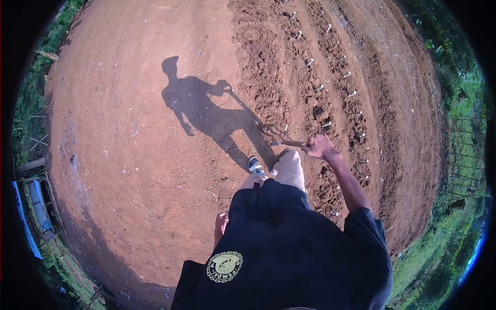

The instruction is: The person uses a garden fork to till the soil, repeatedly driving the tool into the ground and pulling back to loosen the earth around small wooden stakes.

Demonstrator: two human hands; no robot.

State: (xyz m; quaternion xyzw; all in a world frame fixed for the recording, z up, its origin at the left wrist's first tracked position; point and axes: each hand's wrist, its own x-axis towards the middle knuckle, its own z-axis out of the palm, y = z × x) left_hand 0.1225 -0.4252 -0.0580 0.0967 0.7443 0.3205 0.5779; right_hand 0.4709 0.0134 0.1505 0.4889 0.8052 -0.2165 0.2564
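My right hand is closed around the wooden handle of a long-handled tool, held out in front of my right leg. Foreshortening makes the handle look short. A metal part shows at its far end, and thin curved tines appear near the ground, partly lost in the shadow. My left hand hangs low beside my left hip, partly hidden by my dark clothing. Its fingers look loosely apart in the shadow, with nothing visible in them. One sandalled foot stands on the reddish soil.
Loosened furrows run away on the right, with rows of small pale pieces on the soil. My shadow falls ahead on smooth bare earth. Green plants border the right side; a wooden structure with blue sheeting stands left.
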